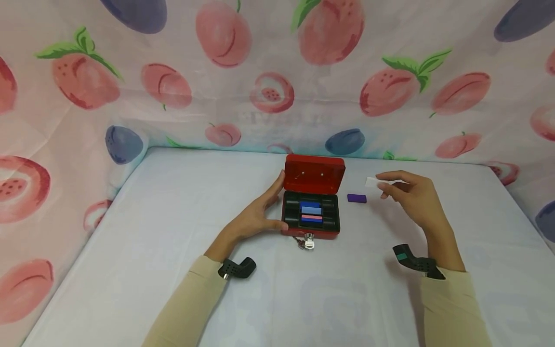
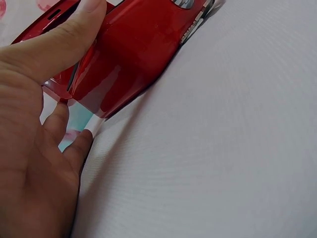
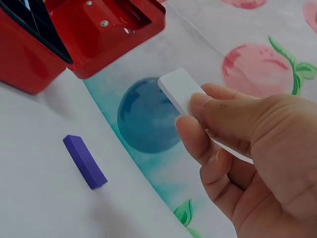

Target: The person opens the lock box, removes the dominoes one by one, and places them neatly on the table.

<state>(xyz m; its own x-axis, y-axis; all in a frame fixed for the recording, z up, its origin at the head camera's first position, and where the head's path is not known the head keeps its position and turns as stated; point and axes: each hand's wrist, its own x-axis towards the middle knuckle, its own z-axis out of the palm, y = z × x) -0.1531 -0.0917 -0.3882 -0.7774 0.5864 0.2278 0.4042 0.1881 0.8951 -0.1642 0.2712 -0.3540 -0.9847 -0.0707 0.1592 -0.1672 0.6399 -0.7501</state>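
Observation:
A red cash box (image 1: 311, 236) stands with its lid (image 1: 314, 174) raised in the head view. Its black tray (image 1: 292, 212) holds several small blocks, among them a light blue block (image 1: 311, 210) and a pink one (image 1: 311, 217). My left hand (image 1: 253, 217) grips the box's left side, thumb at the front corner and fingers by the lid. To the right, my right hand (image 1: 412, 197) pinches a white block (image 3: 179, 89) between thumb and fingers above the table. Closest to it lies a purple block (image 1: 357, 198), beside the box.
Keys (image 1: 309, 244) hang at the lock on the box's front. A white cloth (image 1: 182, 193) covers the table, and a fruit-patterned curtain (image 1: 269, 48) rises along its back and sides. Each wrist wears a black camera mount (image 1: 237, 268).

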